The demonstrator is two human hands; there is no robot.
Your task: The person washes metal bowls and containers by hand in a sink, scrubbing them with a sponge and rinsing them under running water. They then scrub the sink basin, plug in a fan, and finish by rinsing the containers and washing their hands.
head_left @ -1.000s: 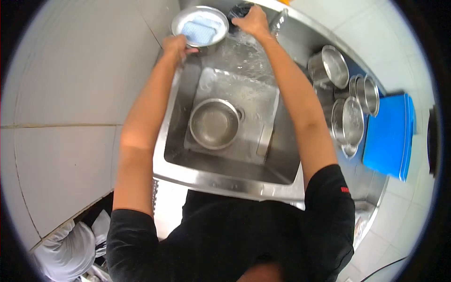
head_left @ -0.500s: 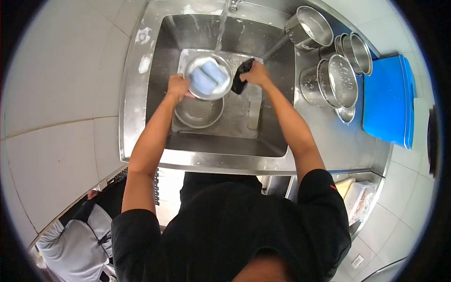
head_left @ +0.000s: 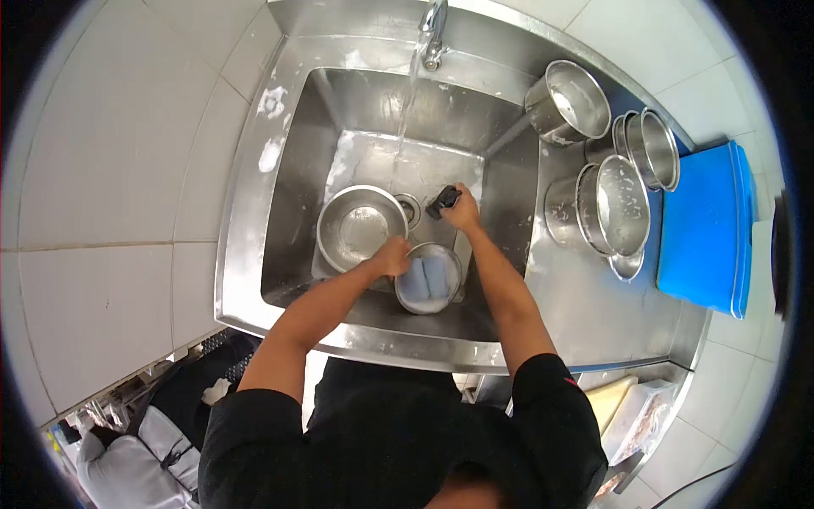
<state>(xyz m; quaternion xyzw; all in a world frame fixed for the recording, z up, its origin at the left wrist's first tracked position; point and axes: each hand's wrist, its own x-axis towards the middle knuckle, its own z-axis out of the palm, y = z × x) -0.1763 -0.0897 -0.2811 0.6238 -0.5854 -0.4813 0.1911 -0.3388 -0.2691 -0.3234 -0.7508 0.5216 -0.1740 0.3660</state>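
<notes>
Gripping the rim of a small metal bowl (head_left: 450, 288), the left hand (head_left: 393, 256) is closed at the bowl's upper left edge, where two pale blue pads (head_left: 424, 278) lie side by side in white suds; whether they are sponge or cloth cannot be told. The right hand (head_left: 462, 210) has its fingers wrapped around a black scrubber-like item (head_left: 443, 202), its exact kind unclear, above the sink floor, just right of the round drain (head_left: 409, 209). Left of the drain, a larger metal bowl (head_left: 362, 227) sits upright in the steel sink (head_left: 441, 102), near the left hand. Beyond, a chrome faucet (head_left: 433, 38) pours a thin stream of water (head_left: 405, 110) into the basin, and patches of foam (head_left: 270, 154) dot the left ledge. On the steel counter (head_left: 577, 314) at the right, a deep metal pot (head_left: 566, 103) leans at the back, beside a tilted stack of pots (head_left: 651, 151); nearer lie nested, suds-spotted pots (head_left: 623, 206) with a small metal dish (head_left: 627, 266) partly beneath. Farther right stands a bright blue container (head_left: 704, 229). Below the counter are a yellow board (head_left: 609, 400) and a clear plastic box (head_left: 640, 420); grey clothing (head_left: 131, 471) shows at lower left.
</notes>
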